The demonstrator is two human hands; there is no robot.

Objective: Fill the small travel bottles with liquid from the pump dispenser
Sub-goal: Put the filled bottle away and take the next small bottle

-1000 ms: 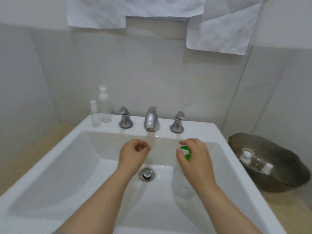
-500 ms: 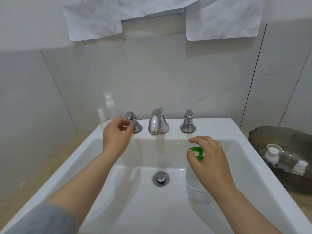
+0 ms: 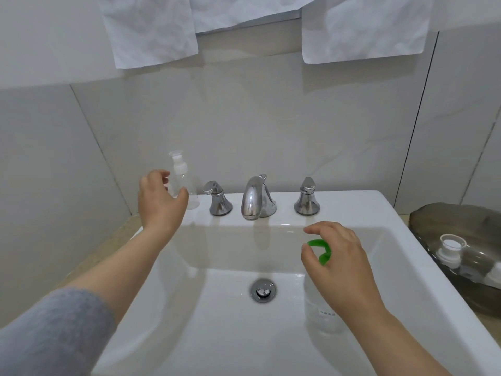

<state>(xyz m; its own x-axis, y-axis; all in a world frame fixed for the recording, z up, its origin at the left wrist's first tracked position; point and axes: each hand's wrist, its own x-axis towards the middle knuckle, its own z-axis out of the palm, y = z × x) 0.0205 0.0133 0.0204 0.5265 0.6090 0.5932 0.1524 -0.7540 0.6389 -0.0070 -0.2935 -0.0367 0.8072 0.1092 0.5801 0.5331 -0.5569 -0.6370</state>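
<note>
A clear pump dispenser point(image 3: 322, 308) with a green pump head point(image 3: 321, 251) stands inside the white sink point(image 3: 352, 207), right of the drain. My right hand point(image 3: 341, 267) is curled over the green head, thumb and fingers around it. A clear travel bottle with a white pump top point(image 3: 187, 185) stands on the sink's back left ledge. My left hand point(image 3: 160, 202) is at this bottle, fingers spread and curved, thumb lying across its front. A smaller bottle seen earlier beside it is hidden behind that hand.
A chrome faucet point(image 3: 253, 196) with two handles point(image 3: 218, 199) point(image 3: 307, 198) stands on the back ledge. The drain point(image 3: 263, 290) lies mid-basin. A dark tray point(image 3: 447, 215) at the right holds more small bottles point(image 3: 450, 249). White cloths point(image 3: 151, 31) hang on the wall.
My left hand has moved from over the basin up and left to the travel bottles on the ledge and has opened. My right hand has stayed on the green pump head.
</note>
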